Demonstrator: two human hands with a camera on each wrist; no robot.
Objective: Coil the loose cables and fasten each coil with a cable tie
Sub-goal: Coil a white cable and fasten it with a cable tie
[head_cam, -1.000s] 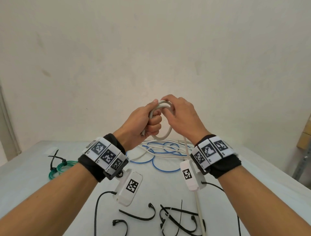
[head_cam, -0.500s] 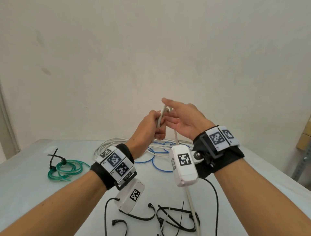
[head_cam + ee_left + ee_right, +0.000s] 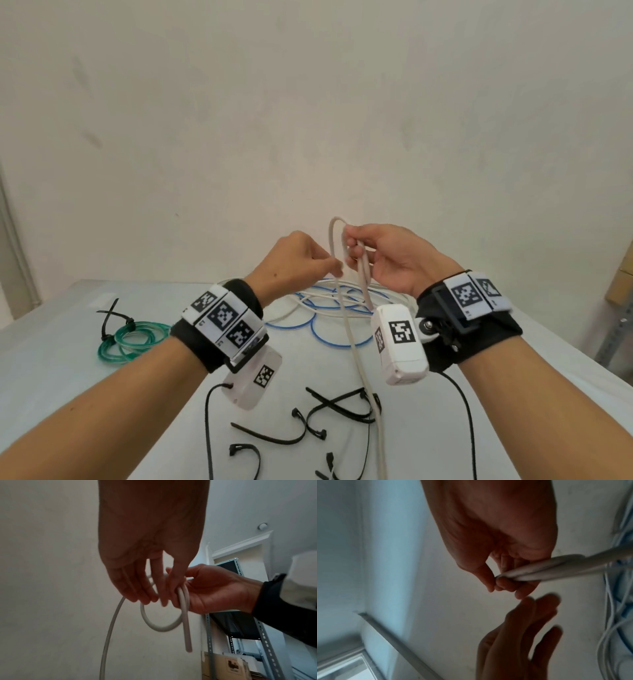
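My right hand (image 3: 356, 253) is raised above the table, palm turned toward me, and pinches a small coil of the grey cable (image 3: 334, 236) between thumb and fingers. The right wrist view shows that pinch on the grey cable (image 3: 556, 568) by the right hand (image 3: 498, 584). The cable's free length hangs down to the table (image 3: 356, 353). My left hand (image 3: 301, 260) is just left of the coil with straight fingers. In the left wrist view the left hand (image 3: 145, 599) lies against the loop (image 3: 154, 626) without gripping it.
A green coil (image 3: 137, 339) fastened with a black tie lies at the left. Loose white and blue cables (image 3: 329, 301) are piled behind my hands. Several black cable ties (image 3: 335, 407) lie near the front edge. A cardboard box (image 3: 620, 284) stands at the right.
One second ago both hands gripped the coil. My left hand has let go and straightened its fingers. My right hand has turned palm up and now holds the coil alone.
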